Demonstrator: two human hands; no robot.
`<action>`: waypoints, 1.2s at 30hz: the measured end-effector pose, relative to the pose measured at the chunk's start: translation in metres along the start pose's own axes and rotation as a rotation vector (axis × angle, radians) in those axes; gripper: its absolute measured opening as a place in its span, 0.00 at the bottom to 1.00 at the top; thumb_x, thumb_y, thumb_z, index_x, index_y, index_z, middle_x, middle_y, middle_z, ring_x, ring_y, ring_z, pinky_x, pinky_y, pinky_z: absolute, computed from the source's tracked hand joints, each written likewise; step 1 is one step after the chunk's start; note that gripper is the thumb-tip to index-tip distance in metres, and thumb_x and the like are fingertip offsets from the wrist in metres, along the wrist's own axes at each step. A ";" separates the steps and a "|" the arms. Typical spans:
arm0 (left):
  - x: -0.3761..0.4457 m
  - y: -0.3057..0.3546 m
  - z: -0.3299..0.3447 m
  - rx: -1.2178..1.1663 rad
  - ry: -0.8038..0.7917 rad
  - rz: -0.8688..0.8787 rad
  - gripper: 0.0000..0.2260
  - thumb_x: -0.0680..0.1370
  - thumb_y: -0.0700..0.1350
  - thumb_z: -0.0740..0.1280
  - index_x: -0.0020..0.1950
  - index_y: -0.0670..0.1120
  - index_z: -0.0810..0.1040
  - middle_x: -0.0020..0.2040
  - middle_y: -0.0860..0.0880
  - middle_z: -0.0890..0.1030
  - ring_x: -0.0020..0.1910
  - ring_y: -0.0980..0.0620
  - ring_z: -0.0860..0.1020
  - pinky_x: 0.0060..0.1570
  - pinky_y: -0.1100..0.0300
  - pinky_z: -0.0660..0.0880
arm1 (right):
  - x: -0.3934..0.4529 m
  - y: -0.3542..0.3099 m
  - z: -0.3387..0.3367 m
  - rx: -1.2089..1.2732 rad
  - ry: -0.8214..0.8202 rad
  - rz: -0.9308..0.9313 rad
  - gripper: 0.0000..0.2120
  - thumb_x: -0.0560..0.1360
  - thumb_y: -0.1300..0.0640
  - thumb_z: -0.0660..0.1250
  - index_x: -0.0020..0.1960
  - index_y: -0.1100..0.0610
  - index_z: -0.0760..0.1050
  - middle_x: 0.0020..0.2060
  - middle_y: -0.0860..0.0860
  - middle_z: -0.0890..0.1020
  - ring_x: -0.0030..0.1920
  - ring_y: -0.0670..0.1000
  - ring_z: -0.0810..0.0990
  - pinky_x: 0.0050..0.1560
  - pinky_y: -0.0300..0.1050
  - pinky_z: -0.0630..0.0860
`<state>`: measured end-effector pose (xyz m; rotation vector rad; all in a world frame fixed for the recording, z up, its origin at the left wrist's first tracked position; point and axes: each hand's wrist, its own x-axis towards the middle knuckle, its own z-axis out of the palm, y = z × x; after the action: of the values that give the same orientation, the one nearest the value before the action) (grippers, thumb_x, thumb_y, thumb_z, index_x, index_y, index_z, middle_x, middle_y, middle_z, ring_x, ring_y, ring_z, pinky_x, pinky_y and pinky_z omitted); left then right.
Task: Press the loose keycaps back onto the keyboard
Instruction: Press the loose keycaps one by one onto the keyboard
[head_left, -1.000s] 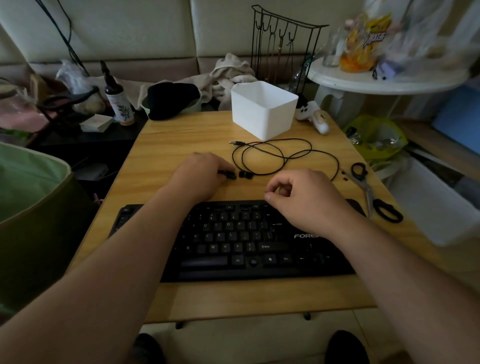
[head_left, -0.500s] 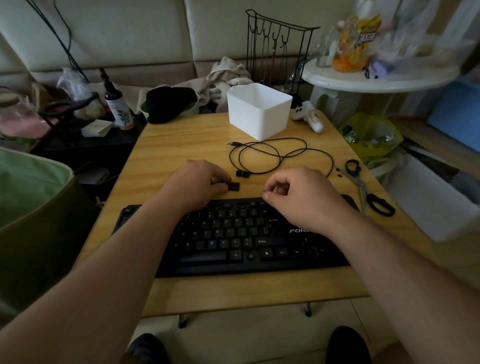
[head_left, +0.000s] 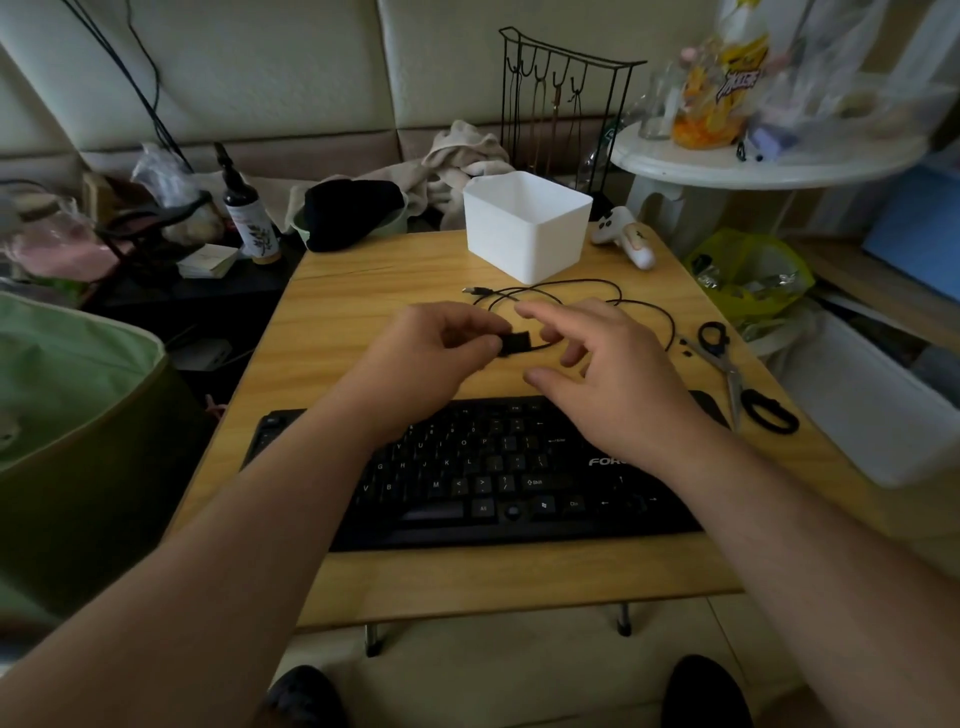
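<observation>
Our left hand (head_left: 436, 353) pinched a black keycap (head_left: 515, 344) above the worktop (head_left: 363, 291), just beyond the keyboard (head_left: 498, 478)'s far edge. Our right hand (head_left: 602, 374) hovered beside it, fingers spread, holding nothing. We judged the cap should sit square over its gap before pressing straight down.

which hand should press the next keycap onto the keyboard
Left, probably. The left hand already pinches a keycap just beyond the keyboard. The right hand hovers open and holds nothing, so it can steady the board.
</observation>
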<state>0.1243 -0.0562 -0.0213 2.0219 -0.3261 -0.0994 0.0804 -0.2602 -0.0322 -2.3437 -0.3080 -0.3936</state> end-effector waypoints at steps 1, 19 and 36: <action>-0.004 0.002 0.003 -0.056 -0.025 -0.014 0.07 0.81 0.44 0.71 0.55 0.55 0.85 0.45 0.47 0.87 0.40 0.54 0.79 0.47 0.51 0.81 | 0.000 0.000 0.000 0.001 0.018 -0.025 0.25 0.75 0.56 0.77 0.68 0.39 0.78 0.52 0.40 0.78 0.47 0.36 0.75 0.45 0.26 0.67; -0.014 0.000 0.024 -0.622 -0.170 -0.127 0.12 0.77 0.31 0.71 0.57 0.45 0.85 0.49 0.46 0.85 0.48 0.51 0.81 0.54 0.56 0.78 | -0.008 -0.004 -0.014 -0.014 0.145 -0.067 0.13 0.75 0.55 0.77 0.58 0.46 0.85 0.46 0.36 0.81 0.48 0.35 0.78 0.45 0.26 0.69; -0.051 0.030 0.088 -0.429 -0.103 0.082 0.04 0.82 0.42 0.71 0.53 0.44 0.86 0.45 0.48 0.87 0.44 0.56 0.82 0.50 0.58 0.81 | -0.056 0.013 -0.077 0.072 0.049 0.050 0.06 0.73 0.50 0.78 0.50 0.42 0.85 0.44 0.41 0.85 0.47 0.42 0.83 0.44 0.36 0.77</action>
<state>0.0515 -0.1309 -0.0390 1.5802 -0.4144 -0.2042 0.0183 -0.3291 -0.0074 -2.2631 -0.2357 -0.4081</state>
